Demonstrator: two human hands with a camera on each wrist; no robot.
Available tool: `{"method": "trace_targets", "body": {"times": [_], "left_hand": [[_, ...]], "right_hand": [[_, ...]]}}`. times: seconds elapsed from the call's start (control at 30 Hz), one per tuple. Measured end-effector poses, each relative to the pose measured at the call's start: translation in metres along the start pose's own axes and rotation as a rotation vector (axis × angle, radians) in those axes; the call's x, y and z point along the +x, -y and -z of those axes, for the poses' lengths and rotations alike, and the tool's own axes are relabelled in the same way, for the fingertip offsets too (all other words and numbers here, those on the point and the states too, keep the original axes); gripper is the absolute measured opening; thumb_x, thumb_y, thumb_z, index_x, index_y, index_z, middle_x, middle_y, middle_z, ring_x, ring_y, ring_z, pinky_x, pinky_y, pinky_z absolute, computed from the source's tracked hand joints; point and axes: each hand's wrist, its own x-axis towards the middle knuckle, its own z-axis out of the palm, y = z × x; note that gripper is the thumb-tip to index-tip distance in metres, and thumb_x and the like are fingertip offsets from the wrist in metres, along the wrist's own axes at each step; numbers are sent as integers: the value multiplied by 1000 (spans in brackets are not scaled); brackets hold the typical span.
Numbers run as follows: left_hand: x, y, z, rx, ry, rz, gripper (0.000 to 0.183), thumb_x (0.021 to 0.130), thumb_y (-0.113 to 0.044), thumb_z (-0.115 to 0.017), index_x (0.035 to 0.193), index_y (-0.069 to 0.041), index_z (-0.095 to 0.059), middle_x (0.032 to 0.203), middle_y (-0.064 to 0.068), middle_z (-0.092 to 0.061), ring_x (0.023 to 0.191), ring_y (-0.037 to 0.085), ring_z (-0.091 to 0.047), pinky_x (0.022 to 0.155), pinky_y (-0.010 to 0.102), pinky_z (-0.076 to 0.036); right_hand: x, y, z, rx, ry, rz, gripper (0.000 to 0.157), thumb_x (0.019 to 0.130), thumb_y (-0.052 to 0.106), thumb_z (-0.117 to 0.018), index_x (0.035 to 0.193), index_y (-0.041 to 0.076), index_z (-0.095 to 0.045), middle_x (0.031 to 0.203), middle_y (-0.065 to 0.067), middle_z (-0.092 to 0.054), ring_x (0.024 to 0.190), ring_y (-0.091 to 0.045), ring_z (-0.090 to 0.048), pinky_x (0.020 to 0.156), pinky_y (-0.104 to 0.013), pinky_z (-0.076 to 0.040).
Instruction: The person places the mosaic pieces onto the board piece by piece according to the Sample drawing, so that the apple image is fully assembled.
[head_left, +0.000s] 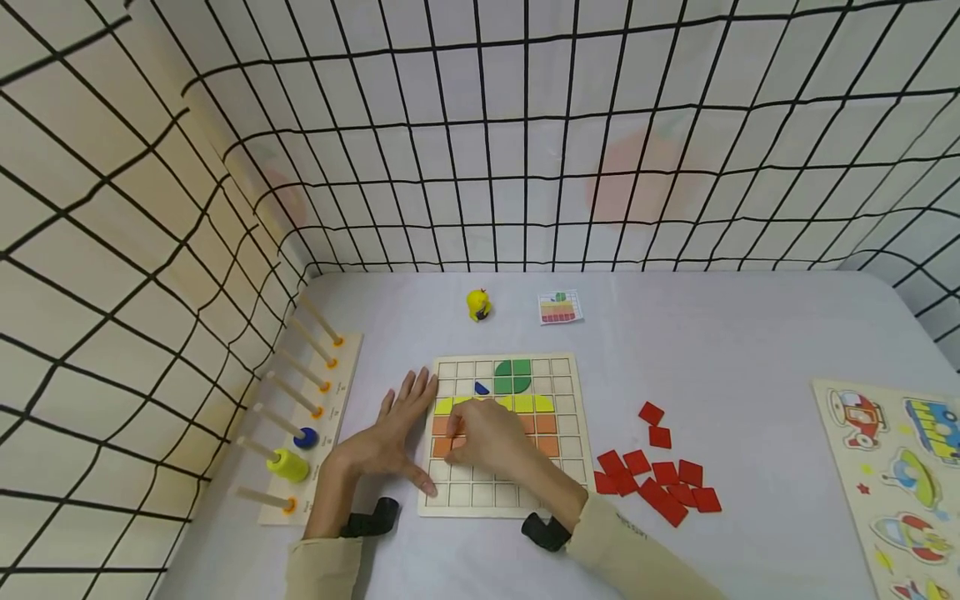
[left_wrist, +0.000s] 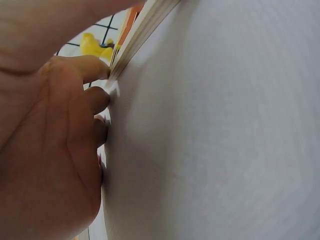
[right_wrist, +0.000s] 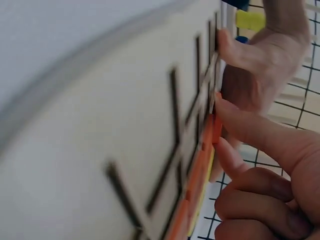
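Note:
A wooden grid board (head_left: 495, 502) lies in front of me, with green, yellow, orange and blue pieces set in its squares. My right hand (head_left: 491, 433) is over the left part of the orange rows. Between its thumb and index finger it pinches an orange square tile (right_wrist: 217, 129), close against the board. My left hand (head_left: 386, 429) lies along the board's left side with fingers spread, the thumb by the lower left corner and fingertips by the upper left edge. In the left wrist view the palm (left_wrist: 50, 140) shows beside the board's edge.
Loose red square tiles (head_left: 663, 500) lie right of the board. A peg stand (head_left: 341, 392) with blue and yellow rings stands left. Behind are a yellow duck toy (head_left: 478, 305) and a small pattern card (head_left: 559, 307). A picture puzzle (head_left: 862, 467) lies far right; black netting surrounds the table.

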Motion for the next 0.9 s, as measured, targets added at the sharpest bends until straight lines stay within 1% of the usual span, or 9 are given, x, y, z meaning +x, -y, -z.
{"method": "trace_targets", "body": {"times": [0.17, 0.33, 0.4, 0.6, 0.73, 0.83, 0.87, 0.9], "left_hand": [[1, 1, -1, 0, 0, -8, 153, 57, -36, -102, 167, -8, 1, 174, 15, 17, 160, 38, 21, 127, 65, 11], [0, 1, 0, -1, 1, -12, 153, 57, -36, -102, 166, -7, 2, 173, 15, 18, 160, 38, 22, 126, 66, 12], [0, 0, 1, -1, 1, -12, 154, 57, -36, -102, 166, -7, 2, 173, 15, 18, 160, 38, 22, 126, 66, 12], [1, -1, 2, 2, 1, -2, 154, 57, -38, -102, 166, -7, 2, 174, 14, 17, 160, 38, 21, 127, 66, 12], [0, -1, 1, 0, 2, 6, 154, 57, -39, -102, 166, -8, 1, 174, 14, 17, 160, 38, 21, 127, 66, 12], [0, -2, 1, -2, 2, 3, 154, 57, -37, -102, 166, -8, 2, 174, 14, 17, 160, 37, 22, 127, 65, 12], [0, -2, 1, -3, 2, 3, 154, 57, -37, -102, 166, -8, 2, 174, 14, 17, 160, 37, 22, 127, 65, 12], [0, -2, 1, -3, 2, 3, 154, 57, -37, -102, 166, -7, 2, 174, 14, 17, 160, 37, 22, 127, 65, 12]], "right_hand": [[1, -2, -4, 15, -25, -1, 22, 76, 15, -92, 88, 10, -74, 89, -2, -74, 65, -10, -52, 56, -22, -42], [2, -3, -5, 25, -37, 16, 18, 77, 16, -91, 90, 13, -78, 91, -1, -73, 76, -11, -55, 62, -23, -44], [3, -3, -5, 27, -37, 10, 17, 78, 16, -91, 91, 15, -79, 92, -1, -73, 80, -12, -55, 63, -23, -44], [4, -2, -9, -1, -51, 22, 16, 80, 17, -90, 91, 14, -80, 95, -1, -77, 75, -11, -57, 59, -21, -44], [3, -3, -8, -17, -46, 27, 16, 81, 19, -89, 93, 15, -81, 98, -1, -78, 78, -10, -58, 64, -21, -44], [-2, -7, 0, 16, -34, 21, 18, 82, 20, -88, 98, 15, -81, 86, -2, -74, 73, -11, -56, 60, -22, -40], [-4, -9, 5, 26, -33, 14, 20, 83, 22, -88, 100, 16, -81, 82, 0, -71, 72, -10, -54, 59, -21, -38], [-7, -12, 10, 44, -36, 10, 21, 83, 22, -87, 102, 15, -80, 75, 0, -66, 67, -10, -51, 56, -21, -35]]}}
